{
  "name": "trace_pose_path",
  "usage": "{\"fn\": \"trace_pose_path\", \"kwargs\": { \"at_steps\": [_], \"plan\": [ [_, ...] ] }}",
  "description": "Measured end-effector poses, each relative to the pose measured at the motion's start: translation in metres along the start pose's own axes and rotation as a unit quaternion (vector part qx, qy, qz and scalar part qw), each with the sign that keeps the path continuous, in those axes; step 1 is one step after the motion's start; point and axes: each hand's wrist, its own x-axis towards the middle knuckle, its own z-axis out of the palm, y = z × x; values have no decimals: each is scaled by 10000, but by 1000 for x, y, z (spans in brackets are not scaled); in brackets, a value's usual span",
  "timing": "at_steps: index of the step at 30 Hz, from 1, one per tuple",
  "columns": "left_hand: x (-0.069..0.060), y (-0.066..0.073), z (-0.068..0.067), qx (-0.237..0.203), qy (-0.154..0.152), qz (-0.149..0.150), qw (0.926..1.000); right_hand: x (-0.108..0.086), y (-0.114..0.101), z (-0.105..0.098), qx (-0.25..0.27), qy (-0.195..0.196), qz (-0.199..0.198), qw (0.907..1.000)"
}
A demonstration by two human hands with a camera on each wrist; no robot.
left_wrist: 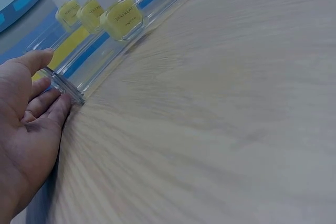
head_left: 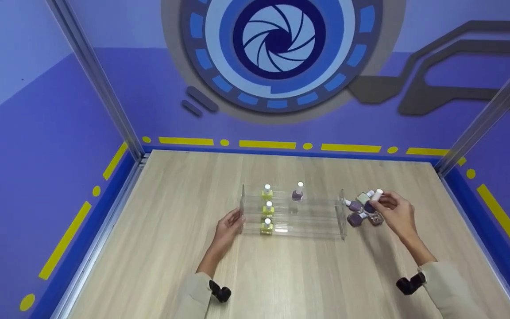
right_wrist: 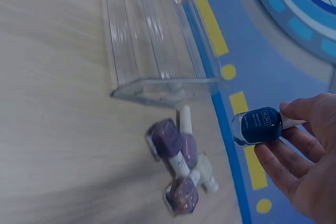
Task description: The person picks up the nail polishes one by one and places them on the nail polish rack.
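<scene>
A clear tiered display rack [head_left: 312, 227] stands on the table, and my left hand [head_left: 228, 228] holds its left end panel, thumb at the edge and fingers along the outer side. Several yellow nail polish bottles [left_wrist: 123, 19] stand one per tier near that end. One purple nail polish bottle [head_left: 297, 194] is on the back tier. My right hand [right_wrist: 310, 150] pinches a dark blue nail polish bottle [right_wrist: 258, 126] by its white cap, raised and tilted, right of the rack. Below it lies a loose group of bottles: purple [right_wrist: 165, 137], mauve [right_wrist: 188, 149], glittery [right_wrist: 182, 196] and pale green [right_wrist: 203, 169].
The wooden table [head_left: 281, 279] meets blue printed walls [head_left: 122, 88] at the back and both sides. Metal posts [head_left: 104, 88] rise at the back corners. Black wrist mounts [head_left: 410, 283] sit on both light sleeves.
</scene>
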Motion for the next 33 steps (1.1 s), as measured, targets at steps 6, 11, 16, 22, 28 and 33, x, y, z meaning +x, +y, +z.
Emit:
{"fn": "trace_pose_path", "kwargs": {
  "at_steps": [6, 11, 16, 22, 28, 33],
  "plan": [
    [0, 1, 0, 22, -32, 6, 10000, -1, -13, 17, 302, -332, -28, 9990],
    [0, 0, 0, -21, 7, -11, 10000, -1, -23, 33, 522, -455, -172, 9974],
    [1, -1, 2, -61, 18, -15, 10000, -3, -32, 44, 485, -505, -296, 9971],
    [1, -2, 2, -20, -24, 5, 10000, -4, -38, 60, 499, -533, -191, 9971],
    [3, -2, 1, -52, -31, 22, 10000, -5, -46, 76, 871, -645, -158, 9940],
    [1, -3, 1, 2, -53, 46, 10000, -6, -49, 90, 1085, -808, -138, 9907]
  ]
}}
